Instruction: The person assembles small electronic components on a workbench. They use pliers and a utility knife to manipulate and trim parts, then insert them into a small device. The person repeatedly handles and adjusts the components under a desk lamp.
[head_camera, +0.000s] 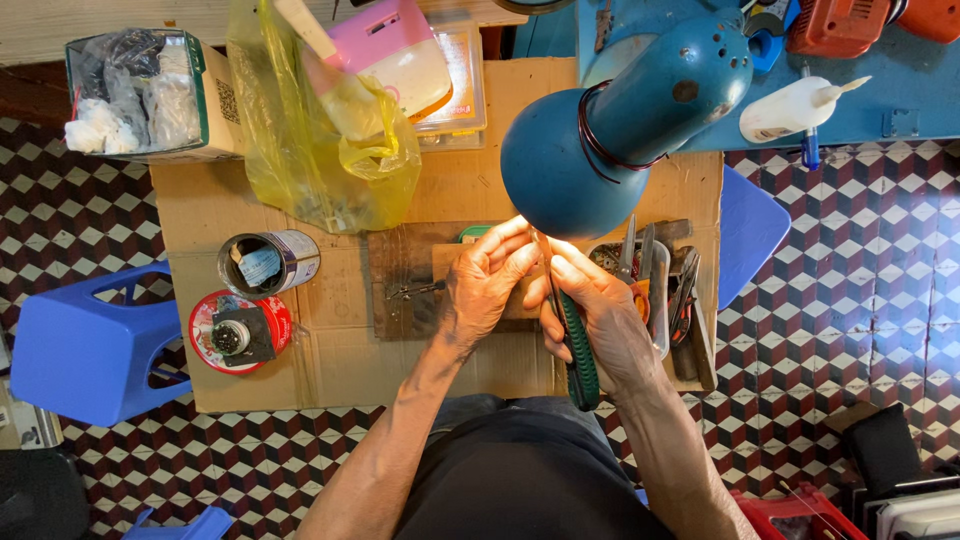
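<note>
1. Our left hand (487, 285) pinches a small part under the blue lamp (600, 140); the part itself is too small to make out, its grip pressed together at the fingertips.
2. Our right hand (597, 310) wraps closed around green-handled pliers (575, 345), nose pointing up into the left grip.
3. We judge it best to keep both hands touching, braced low over the cardboard worktop (340, 350).
4. Left of the grip stand an open tin can (268, 263) and a red reel (240, 332); right of it, a tool tray (660, 290).
</note>
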